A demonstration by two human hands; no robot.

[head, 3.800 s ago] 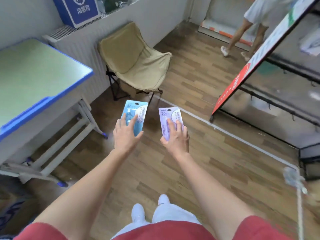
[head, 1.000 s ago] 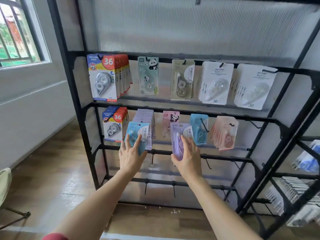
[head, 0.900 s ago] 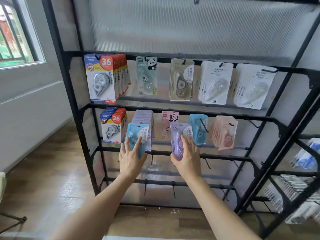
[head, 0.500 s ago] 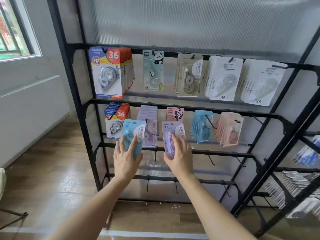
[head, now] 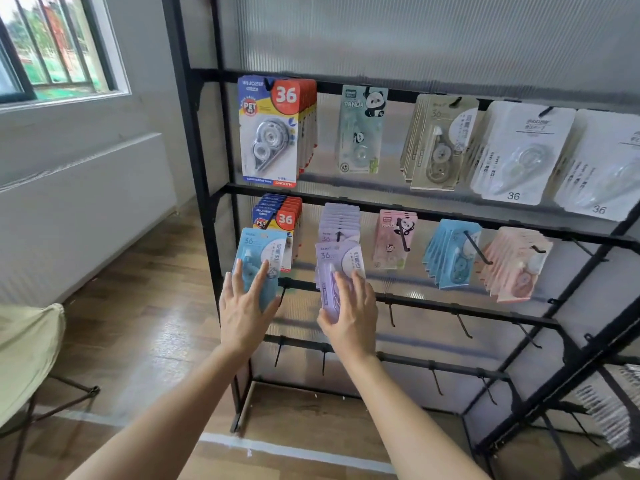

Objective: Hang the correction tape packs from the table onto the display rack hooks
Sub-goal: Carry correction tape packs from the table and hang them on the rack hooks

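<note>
My left hand (head: 244,310) holds a blue correction tape pack (head: 260,258) upright in front of the black display rack (head: 204,202), just left of the second row. In my right hand (head: 351,315) is a purple correction tape pack (head: 337,268), held directly before the hanging purple stack (head: 339,220). Each pack is gripped from behind and below, fingers spread over its face. A hanging blue stack (head: 450,254) sits farther right on the same row.
Both upper rows carry several hanging stacks: red-blue packs (head: 277,133), panda packs (head: 360,129), white packs (head: 519,150), pink packs (head: 516,265). Bare hooks (head: 464,323) line the lower bars. A beige folding chair (head: 27,348) stands at the left, a window (head: 52,46) above it.
I turned from the table and chair to face the rack. Over the last second both hands with their packs drifted left; the purple pack now fronts the purple stack.
</note>
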